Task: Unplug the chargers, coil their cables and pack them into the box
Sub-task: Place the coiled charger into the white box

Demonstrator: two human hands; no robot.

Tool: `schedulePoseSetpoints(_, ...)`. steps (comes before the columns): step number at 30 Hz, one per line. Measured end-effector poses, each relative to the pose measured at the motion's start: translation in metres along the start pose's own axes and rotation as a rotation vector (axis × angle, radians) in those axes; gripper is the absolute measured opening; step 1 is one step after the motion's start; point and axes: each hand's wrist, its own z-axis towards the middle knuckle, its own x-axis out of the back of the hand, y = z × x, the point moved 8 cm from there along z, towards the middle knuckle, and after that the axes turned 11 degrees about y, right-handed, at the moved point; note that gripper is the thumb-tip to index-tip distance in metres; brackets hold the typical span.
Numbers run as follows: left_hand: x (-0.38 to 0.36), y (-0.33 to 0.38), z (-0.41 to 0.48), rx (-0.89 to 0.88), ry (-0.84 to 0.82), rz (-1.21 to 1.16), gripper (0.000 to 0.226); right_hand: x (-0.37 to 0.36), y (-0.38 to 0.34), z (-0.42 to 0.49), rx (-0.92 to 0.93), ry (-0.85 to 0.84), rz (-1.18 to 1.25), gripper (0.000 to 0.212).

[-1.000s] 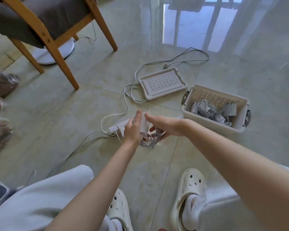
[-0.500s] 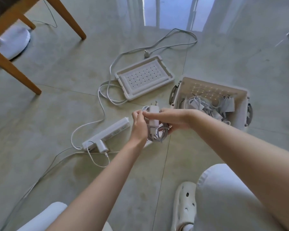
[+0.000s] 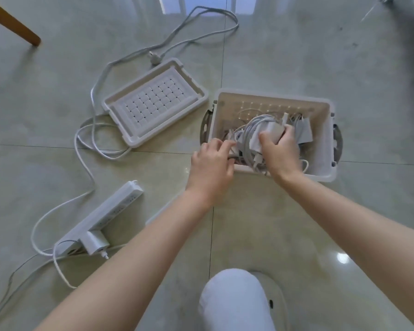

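Clasping coiled charger (image 3: 268,134), R hand (image 3: 281,151), inside box (image 3: 273,95)

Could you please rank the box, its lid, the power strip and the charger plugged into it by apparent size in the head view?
1. Box
2. Lid, only slightly smaller
3. Power strip, long but slim, and nearer the camera
4. Plugged-in charger

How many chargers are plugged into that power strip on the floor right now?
1: a charger sits at the near end of the strip, lower left. No other shows there, though part of the strip is hidden behind it.
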Motion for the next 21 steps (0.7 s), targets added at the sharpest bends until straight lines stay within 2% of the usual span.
schedulePoseSetpoints(3, -0.034, 0.016, 0.007, -0.163, -0.086, 0.229, 0.036, 0.024, 0.017, 0.036, 0.059, 0.144, -0.209, 0.058)
schedulePoseSetpoints(5, -0.052, 0.023, 0.007, -0.221, -0.121, 0.33, 0.035, 0.029, 0.031, 0.053, 0.051, 0.139, -0.372, 0.06)
schedulePoseSetpoints(8, -0.064, 0.031, 0.004, -0.25, -0.173, 0.335, 0.034, 0.022, 0.047, 0.067, 0.055, 0.048, -0.573, 0.067)
schedulePoseSetpoints(11, -0.055, 0.036, 0.006, -0.284, -0.069, 0.31, 0.036, 0.01, 0.048, 0.071, 0.175, -0.032, -0.661, 0.077)
schedulePoseSetpoints(15, -0.063, 0.029, 0.004, -0.217, -0.202, 0.29, 0.035, -0.008, 0.06, 0.055, 0.274, -0.167, -0.868, 0.097)
schedulePoseSetpoints(21, -0.063, 0.027, 0.005, -0.209, -0.207, 0.267, 0.038, -0.013, 0.066, 0.051, 0.326, -0.335, -0.997, 0.093)
